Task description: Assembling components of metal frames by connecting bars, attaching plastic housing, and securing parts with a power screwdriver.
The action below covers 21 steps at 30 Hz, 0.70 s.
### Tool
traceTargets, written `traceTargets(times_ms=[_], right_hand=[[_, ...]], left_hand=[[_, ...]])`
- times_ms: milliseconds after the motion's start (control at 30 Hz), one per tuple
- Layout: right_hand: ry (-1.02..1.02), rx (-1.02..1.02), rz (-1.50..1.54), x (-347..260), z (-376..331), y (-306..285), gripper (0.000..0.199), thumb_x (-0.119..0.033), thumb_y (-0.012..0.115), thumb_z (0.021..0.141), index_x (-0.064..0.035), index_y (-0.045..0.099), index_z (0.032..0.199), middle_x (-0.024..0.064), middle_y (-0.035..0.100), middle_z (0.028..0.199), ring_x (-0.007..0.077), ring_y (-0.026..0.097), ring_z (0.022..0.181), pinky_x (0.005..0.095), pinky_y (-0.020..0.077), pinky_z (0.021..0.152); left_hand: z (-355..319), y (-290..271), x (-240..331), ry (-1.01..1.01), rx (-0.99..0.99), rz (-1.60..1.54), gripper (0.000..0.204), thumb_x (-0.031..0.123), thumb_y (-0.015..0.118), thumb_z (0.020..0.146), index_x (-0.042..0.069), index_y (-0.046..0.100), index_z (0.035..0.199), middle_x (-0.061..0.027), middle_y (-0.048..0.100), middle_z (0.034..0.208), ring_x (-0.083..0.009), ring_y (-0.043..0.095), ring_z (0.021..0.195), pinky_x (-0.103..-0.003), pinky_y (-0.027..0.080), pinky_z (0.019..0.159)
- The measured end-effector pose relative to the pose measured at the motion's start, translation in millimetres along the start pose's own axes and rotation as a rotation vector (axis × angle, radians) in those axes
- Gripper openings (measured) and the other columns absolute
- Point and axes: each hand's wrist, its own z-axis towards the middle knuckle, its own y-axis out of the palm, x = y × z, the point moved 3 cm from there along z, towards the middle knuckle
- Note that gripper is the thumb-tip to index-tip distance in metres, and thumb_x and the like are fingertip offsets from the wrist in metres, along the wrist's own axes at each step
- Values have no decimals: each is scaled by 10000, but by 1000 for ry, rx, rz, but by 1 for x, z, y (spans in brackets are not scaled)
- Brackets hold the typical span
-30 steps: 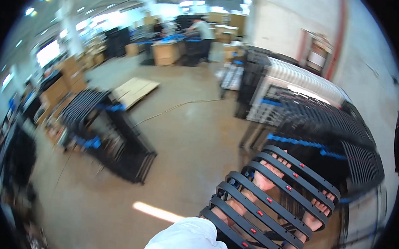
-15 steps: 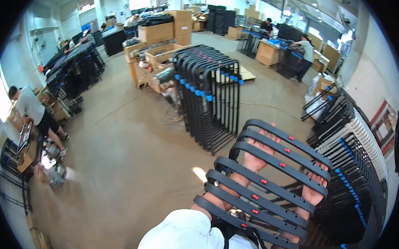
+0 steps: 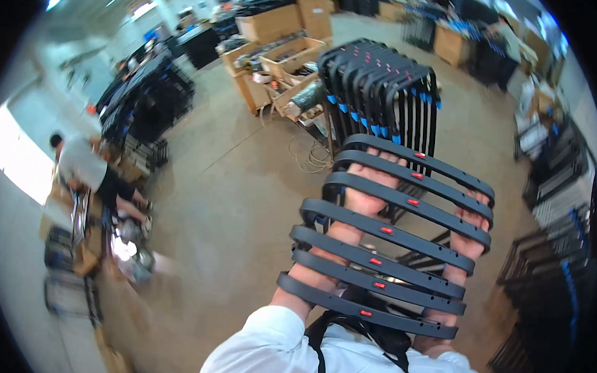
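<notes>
Several black bent-tube frames point(image 3: 403, 233), each bar with rounded ends and a small red piece near its middle, lie in a row across my forearms. My left hand point(image 3: 370, 183) is under the far bars at their left ends, palm up, its fingers curled up around them. At the right ends, my right hand point(image 3: 471, 224) grips the far bars from below, with fingers partly covered. The nearer bars rest along both forearms. What hangs beneath the bars is mostly hidden.
Just ahead stands a row of black folding frames point(image 3: 376, 76) with blue clips. Left of it is a wooden workbench point(image 3: 287, 56) with boxes and loose parts; a cable point(image 3: 306, 153) lies on the floor. Stacked frames point(image 3: 547, 284) line the right. A person point(image 3: 89, 167) bends at the left.
My view has swung, so the row of standing frames now appears further right and closer. The carried bars have shifted slightly up and left, still across both arms.
</notes>
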Motion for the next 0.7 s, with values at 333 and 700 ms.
traceTargets(times_ms=[333, 700], right_hand=[[62, 211, 34, -4, 0, 89, 586, -400, 250, 1120, -154, 311, 1648, 14, 247, 1738, 246, 234, 1592, 437, 175, 1287], [-167, 250, -78, 20, 18, 147, 603, -392, 234, 1124, -86, 308, 1638, 64, 255, 1731, 278, 205, 1601, 453, 151, 1302]], left_hand=[[5, 36, 19, 6, 156, 0, 652, 377, 346, 1075, 24, 283, 1620, -202, 260, 1694, -356, 206, 1588, -563, 117, 1315], [75, 35, 49, -142, 54, -235, 643, 400, 238, 1099, 54, 222, 1641, -187, 202, 1714, -353, 115, 1606, -554, 16, 1324]])
